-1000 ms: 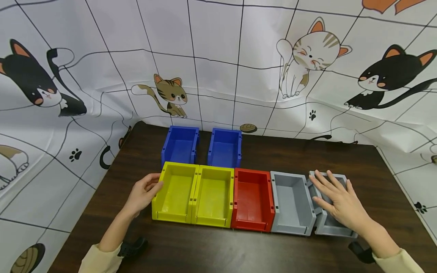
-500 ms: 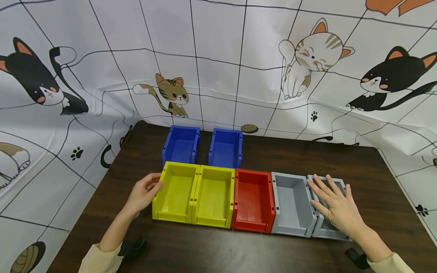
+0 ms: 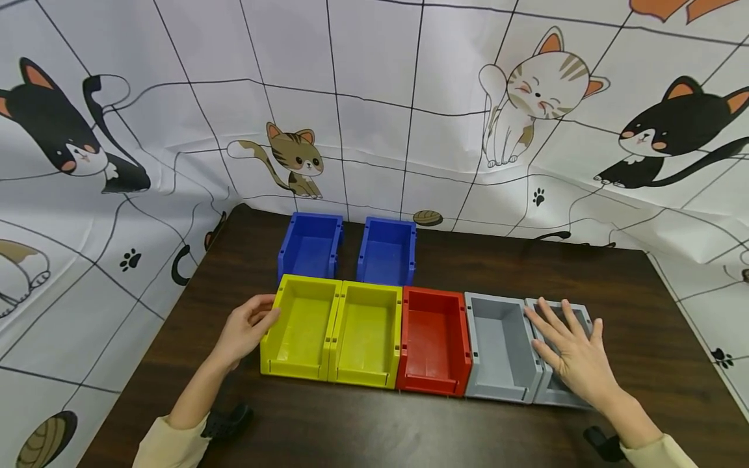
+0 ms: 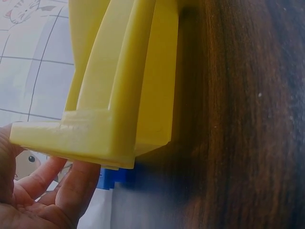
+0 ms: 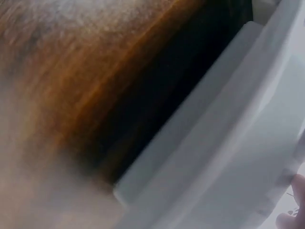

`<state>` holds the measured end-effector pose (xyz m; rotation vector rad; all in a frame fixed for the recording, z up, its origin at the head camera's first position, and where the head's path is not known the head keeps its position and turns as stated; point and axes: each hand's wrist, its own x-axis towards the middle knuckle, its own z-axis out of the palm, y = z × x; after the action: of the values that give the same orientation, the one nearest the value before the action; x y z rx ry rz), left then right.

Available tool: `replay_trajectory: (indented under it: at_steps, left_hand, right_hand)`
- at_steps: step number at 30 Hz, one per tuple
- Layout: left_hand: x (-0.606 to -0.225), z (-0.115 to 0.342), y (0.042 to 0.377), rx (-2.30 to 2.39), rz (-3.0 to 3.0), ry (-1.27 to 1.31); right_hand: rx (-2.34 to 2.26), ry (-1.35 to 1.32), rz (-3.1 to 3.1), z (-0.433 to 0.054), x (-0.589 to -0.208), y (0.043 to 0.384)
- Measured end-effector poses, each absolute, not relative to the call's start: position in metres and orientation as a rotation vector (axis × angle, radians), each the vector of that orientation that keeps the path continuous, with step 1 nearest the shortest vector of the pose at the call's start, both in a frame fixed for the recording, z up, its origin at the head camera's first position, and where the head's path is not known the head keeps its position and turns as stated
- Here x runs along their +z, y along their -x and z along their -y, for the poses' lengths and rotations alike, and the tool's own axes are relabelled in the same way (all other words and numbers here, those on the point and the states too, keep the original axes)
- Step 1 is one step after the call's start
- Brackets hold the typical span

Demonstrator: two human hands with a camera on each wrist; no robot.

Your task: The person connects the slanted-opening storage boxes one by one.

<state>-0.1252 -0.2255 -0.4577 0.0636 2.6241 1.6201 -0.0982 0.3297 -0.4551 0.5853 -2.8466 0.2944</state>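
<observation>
Your left hand (image 3: pixel 242 330) is at the outer side of the left yellow bin (image 3: pixel 301 328), at the left end of a row on the desk (image 3: pixel 404 435). Its thumb laps the rim while its fingers bend against the outside of the wall, so they pinch that edge with only the wall between them.

Your right hand (image 3: pixel 576 357) is at the row's other end, over the right grey bin (image 3: pixel 556 387), and hides much of it. Its fingers are nearly straight and spread wide, with nothing gripped; the thumb lies across the side next to the left grey bin (image 3: pixel 503 351). How firmly it presses, you cannot tell.

Between those ends stand the right yellow bin (image 3: pixel 365 335), the red bin (image 3: pixel 434 341) and the left grey bin, so all five sit side by side, wall against wall, with their low fronts facing you.

Behind the yellow pair, the left blue bin (image 3: pixel 310 244) and the right blue bin (image 3: pixel 387 252) take up the desk, a gap between them. Their near ends are partly hidden by the yellow backs; you cannot tell whether they touch.

A white cloth (image 3: pixel 374 149) printed with cats closes off the far edge and both sides. Your cream sleeves (image 3: pixel 172 445) and the dark wrist gear (image 3: pixel 228 422) stay in front of the row.
</observation>
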Motion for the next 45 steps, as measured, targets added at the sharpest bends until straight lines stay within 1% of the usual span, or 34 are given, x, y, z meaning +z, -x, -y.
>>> replay_trajectory:
  at_steps: [9,14,19,22,26,33,38,45]
  left_hand:
    - [-0.457,0.224,0.124,1.629,-2.634,-0.033]
    - [-0.459,0.226,0.125,1.62,-2.646,-0.048]
    - [-0.46,0.227,0.128,1.624,-2.652,-0.064]
    - [-0.461,0.227,0.127,1.617,-2.651,-0.058]
    - [-0.461,0.229,0.127,1.615,-2.657,-0.049]
    - [-0.461,0.232,0.126,1.613,-2.653,-0.046]
    - [-0.463,0.232,0.124,1.638,-2.641,-0.078]
    - [-0.464,0.23,0.125,1.652,-2.628,-0.092]
  right_hand:
    - [0.258,-0.577,2.881,-0.327,-0.448,0.102]
    - [0.338,-0.574,2.929,-0.327,-0.444,0.1]
    - [0.44,-0.615,2.951,-0.329,-0.427,0.104]
    - [0.516,-0.586,2.919,-0.326,-0.414,0.11]
    - [0.62,-0.53,2.89,-0.317,-0.397,0.122]
    - [0.752,-0.574,2.901,-0.299,-0.375,0.152]
    - [0.796,-0.626,2.941,-0.289,-0.37,0.169]
    - [0.964,-0.591,2.974,-0.265,-0.367,0.198]
